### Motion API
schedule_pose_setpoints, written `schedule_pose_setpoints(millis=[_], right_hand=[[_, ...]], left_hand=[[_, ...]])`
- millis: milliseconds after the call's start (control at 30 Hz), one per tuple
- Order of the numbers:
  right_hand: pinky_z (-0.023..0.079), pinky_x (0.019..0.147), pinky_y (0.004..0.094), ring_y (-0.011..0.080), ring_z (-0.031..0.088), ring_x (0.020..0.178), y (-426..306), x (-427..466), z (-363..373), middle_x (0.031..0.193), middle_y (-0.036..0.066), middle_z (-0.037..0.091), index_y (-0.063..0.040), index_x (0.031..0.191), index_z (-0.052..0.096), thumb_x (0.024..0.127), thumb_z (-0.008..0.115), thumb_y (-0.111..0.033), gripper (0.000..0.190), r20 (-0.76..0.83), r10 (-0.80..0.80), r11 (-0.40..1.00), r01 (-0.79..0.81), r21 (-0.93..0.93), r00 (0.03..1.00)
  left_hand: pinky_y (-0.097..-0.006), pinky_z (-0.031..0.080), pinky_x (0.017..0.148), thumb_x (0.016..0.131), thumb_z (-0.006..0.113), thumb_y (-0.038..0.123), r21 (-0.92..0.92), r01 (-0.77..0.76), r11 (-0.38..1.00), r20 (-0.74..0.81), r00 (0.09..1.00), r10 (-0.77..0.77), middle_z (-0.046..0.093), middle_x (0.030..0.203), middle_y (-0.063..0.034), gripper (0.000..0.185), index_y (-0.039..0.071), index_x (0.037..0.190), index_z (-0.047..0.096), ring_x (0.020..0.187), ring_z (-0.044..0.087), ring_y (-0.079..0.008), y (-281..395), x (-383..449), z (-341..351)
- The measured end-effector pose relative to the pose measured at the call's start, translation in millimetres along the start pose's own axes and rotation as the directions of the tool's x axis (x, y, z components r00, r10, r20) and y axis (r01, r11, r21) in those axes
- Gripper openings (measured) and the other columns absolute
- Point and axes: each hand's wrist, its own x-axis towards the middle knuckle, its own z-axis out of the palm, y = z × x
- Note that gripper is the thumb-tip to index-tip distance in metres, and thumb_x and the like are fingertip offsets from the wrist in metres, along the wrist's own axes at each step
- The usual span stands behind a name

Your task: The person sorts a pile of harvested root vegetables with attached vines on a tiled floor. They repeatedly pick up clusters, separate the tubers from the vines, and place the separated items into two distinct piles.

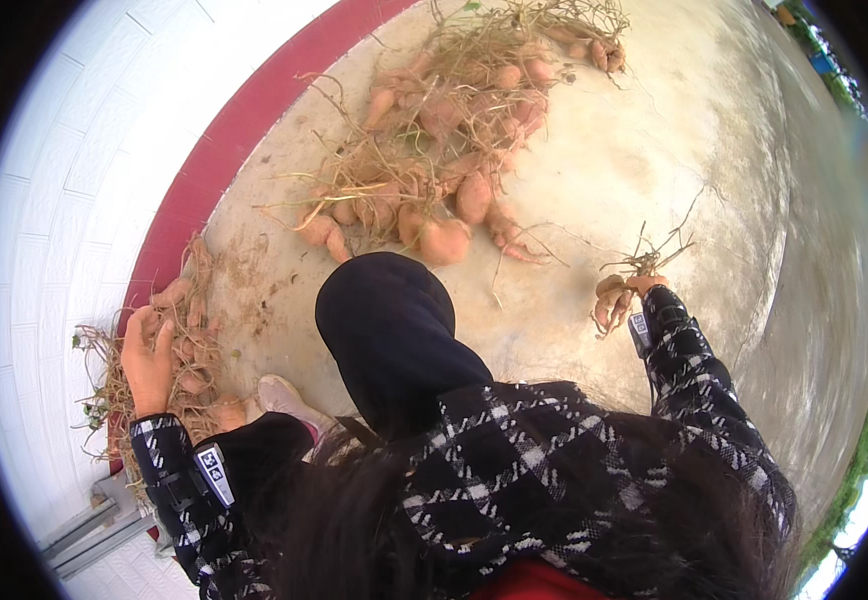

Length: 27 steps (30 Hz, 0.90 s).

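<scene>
My right hand, out to the right above the concrete, grips a cluster of small sweet potatoes near its stem end. The tubers hang below the grip, and dry vine stubs and thin roots stick out above. On the other side, my left hand is over a smaller heap of sweet potatoes along the wall. Its fingers are bent and apart from the thumb, with nothing seen between them. Part of that heap is hidden under the hand and sleeve.
A large heap of sweet potatoes with tangled dry vines lies ahead on the concrete floor. A white brick-patterned wall with a red base band curves along the left. My bent knee and one shoe are between the heaps.
</scene>
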Motion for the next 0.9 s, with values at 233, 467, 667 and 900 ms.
schedule_pose_setpoints(millis=[233,467,667,900], right_hand=[[0.044,0.060,0.0303,0.0181,0.058,0.067,8,42,4,0.076,0.010,0.062,-0.002,0.085,0.063,0.074,0.058,-0.019,0.020,0.033,-0.294,0.944,0.295,-0.146,0.955],[0.038,0.043,0.0262,0.0114,0.049,0.046,21,77,13,0.057,0.003,0.055,-0.007,0.065,0.059,0.074,0.061,-0.033,0.028,0.117,0.025,0.718,-0.099,0.689,0.993],[0.046,0.049,0.0273,0.0157,0.056,0.060,21,73,0,0.072,0.007,0.058,-0.002,0.079,0.058,0.078,0.057,-0.021,0.018,0.099,0.032,0.372,-0.104,0.923,0.995],[0.049,0.061,0.0288,0.0155,0.060,0.081,35,66,13,0.087,0.004,0.060,-0.007,0.093,0.057,0.085,0.045,-0.016,0.016,0.161,0.162,0.468,-0.220,0.856,0.974]], left_hand=[[-0.0286,0.044,0.078,0.079,0.059,0.008,0.009,0.085,0.996,0.083,0.993,-0.086,0.057,0.098,-0.0159,0.033,-0.003,0.108,0.048,0.091,0.057,-0.0202,-21,-37,-12],[-0.0284,0.041,0.084,0.081,0.056,0.006,0.055,0.171,0.984,0.193,0.965,-0.179,0.055,0.103,-0.0144,0.033,-0.002,0.111,0.046,0.095,0.054,-0.0194,-9,-31,3],[-0.0278,0.042,0.081,0.082,0.055,0.006,0.071,0.016,0.997,0.257,0.966,-0.033,0.056,0.100,-0.0137,0.030,-0.003,0.109,0.047,0.093,0.054,-0.0185,4,-28,16],[-0.0270,0.043,0.078,0.080,0.058,0.008,-0.003,-0.002,1.000,0.292,0.956,0.003,0.059,0.092,-0.0121,0.029,-0.003,0.105,0.049,0.086,0.056,-0.0167,3,-29,24]])
